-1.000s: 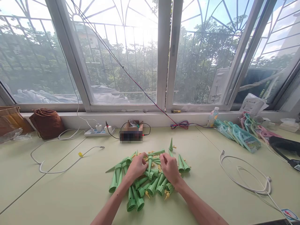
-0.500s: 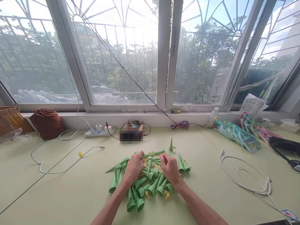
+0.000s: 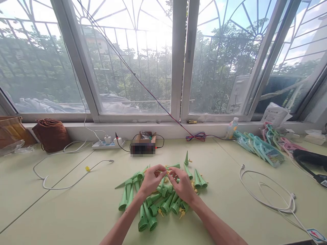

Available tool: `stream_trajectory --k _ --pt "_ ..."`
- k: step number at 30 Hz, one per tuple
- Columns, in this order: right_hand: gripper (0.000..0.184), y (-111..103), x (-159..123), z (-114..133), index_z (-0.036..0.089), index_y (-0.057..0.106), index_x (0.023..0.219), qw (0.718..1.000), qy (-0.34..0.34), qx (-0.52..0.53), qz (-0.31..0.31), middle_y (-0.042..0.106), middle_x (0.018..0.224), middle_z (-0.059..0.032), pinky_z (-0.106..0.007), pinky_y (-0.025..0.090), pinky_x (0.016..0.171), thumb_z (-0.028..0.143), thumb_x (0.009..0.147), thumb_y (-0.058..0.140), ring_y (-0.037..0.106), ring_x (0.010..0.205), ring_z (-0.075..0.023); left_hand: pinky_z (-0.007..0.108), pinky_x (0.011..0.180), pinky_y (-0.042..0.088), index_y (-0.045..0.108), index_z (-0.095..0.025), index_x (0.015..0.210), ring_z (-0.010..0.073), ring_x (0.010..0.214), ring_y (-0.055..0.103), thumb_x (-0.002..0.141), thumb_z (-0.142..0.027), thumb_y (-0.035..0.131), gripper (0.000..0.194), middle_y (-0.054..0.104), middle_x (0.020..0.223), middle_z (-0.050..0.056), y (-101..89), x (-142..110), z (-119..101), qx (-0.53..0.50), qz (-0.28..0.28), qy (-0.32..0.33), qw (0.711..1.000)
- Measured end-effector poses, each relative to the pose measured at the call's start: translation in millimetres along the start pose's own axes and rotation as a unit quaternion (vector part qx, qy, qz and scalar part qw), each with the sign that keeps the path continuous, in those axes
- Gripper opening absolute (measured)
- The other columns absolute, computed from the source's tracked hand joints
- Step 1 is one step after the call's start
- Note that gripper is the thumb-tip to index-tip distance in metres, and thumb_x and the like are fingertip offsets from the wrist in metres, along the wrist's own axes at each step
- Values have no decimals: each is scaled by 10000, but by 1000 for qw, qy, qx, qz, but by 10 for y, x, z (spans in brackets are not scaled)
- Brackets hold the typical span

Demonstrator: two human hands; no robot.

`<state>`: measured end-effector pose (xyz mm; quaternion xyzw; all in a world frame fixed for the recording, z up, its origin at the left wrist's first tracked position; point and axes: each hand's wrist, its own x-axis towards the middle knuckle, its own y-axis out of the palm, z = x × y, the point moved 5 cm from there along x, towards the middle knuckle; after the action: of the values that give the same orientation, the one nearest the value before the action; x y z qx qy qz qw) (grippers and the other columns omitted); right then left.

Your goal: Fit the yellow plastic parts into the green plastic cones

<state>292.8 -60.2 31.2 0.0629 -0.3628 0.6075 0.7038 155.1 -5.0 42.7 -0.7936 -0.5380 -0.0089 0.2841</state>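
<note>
A heap of green plastic cone spikes (image 3: 153, 204) with several small yellow pieces (image 3: 160, 212) lies on the pale green table (image 3: 76, 211) in front of me. Both my hands hover just above the heap's middle, fingertips nearly meeting. My left hand (image 3: 150, 180) pinches something small between thumb and forefinger. My right hand (image 3: 182, 185) is curled, its fingertips closed on a small yellow piece (image 3: 167, 172) between the two hands. One green cone (image 3: 186, 158) stands upright behind the heap.
A power strip (image 3: 107, 143) and white cables (image 3: 58, 170) lie at the left, a brown pouch (image 3: 51, 133) by the sill. A small cardboard box (image 3: 144, 142) sits behind the heap. Teal and pink hangers (image 3: 263, 149) and a white cable (image 3: 270, 197) lie at the right.
Both hands have lifted off the heap and come together over its middle, fingertips pinching a small yellow piece. The heap and other things stay where they were.
</note>
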Motion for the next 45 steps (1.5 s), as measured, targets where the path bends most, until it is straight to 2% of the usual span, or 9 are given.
stream_trajectory --k 4,9,20,25,30,35,45 --pt "194 4 -3 3 188 643 1061 1000 -12 9 0 682 969 -66 -269 504 725 249 952 494 634 841 -176 199 515 393 656 -154 790 124 613 541 843 -382 591 243 656 749 30 32 3 -9 -40 16 -10 999" --pt "173 3 2 -9 186 643 1010 1000 -8 11 -2 676 928 -60 -275 495 720 258 959 494 624 822 -180 190 480 368 659 -149 777 117 584 526 834 -416 618 277 642 717 30 37 -6 -32 -69 24 -19 997" --pt "150 0 3 -22 198 627 963 1000 -5 11 -11 646 864 -43 -272 481 667 287 960 507 604 770 -177 164 416 242 630 -148 826 48 449 317 820 -434 663 289 554 577 -28 87 -11 20 -176 45 -46 982" --pt "156 -7 4 -23 196 628 949 1000 -6 6 -17 634 865 -43 -269 476 671 285 963 501 600 773 -173 155 383 213 610 -153 863 34 406 283 800 -456 681 317 525 543 -53 105 -8 44 -211 57 -66 974" --pt "161 -20 4 -7 194 620 928 1000 -8 -2 -20 633 856 -42 -267 466 668 282 968 492 594 771 -172 153 359 193 607 -152 860 31 371 289 792 -483 678 345 483 500 -71 115 -17 17 -224 60 -80 969" --pt "174 -14 0 -20 192 617 945 1000 -7 -2 -17 642 860 -45 -266 469 670 287 976 475 600 786 -175 163 338 189 610 -151 833 39 330 271 854 -503 590 354 424 421 -87 103 -5 -3 -215 35 -82 973" --pt "189 14 -5 -18 196 626 947 1000 -4 -2 3 655 826 -34 -270 464 670 284 981 462 603 752 -174 163 362 238 628 -158 807 50 355 298 830 -477 633 320 377 408 -94 91 -20 -17 -174 33 -74 981"
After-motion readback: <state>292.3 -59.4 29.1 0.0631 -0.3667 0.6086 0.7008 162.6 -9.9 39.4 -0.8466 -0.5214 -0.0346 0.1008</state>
